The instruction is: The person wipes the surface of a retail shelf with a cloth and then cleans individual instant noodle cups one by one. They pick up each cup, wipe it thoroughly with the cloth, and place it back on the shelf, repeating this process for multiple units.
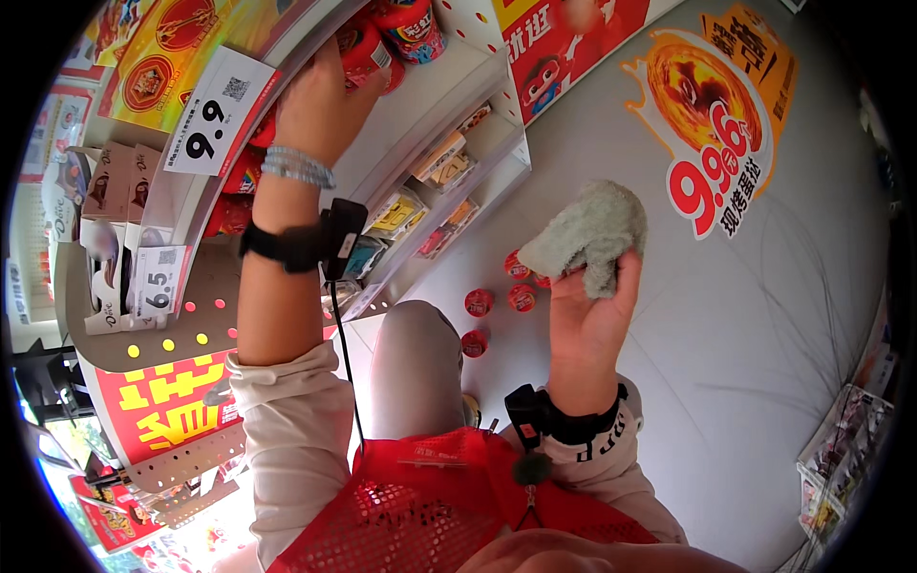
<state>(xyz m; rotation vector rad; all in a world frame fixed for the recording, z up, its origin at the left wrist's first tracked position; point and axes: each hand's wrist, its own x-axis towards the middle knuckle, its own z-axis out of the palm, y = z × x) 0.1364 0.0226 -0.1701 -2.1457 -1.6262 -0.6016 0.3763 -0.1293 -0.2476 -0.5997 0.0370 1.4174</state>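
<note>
My left hand reaches into the upper shelf of a store display. Its fingers and thumb are around a red plastic candy jar, partly hidden behind the hand. Beside that jar stands another red candy jar with a colourful label. More red jars show under my left wrist, behind the shelf's clear front lip. Over the floor, my right hand holds a bunched grey-green cleaning cloth. Several red-topped jars stand on the grey floor near my knee, some partly covered by the cloth.
Small boxed goods sit on the lower shelf. Price cards and Dove chocolate boxes line the left side. A black cable hangs from my left wrist device. A floor sticker lies ahead; a goods rack stands at right.
</note>
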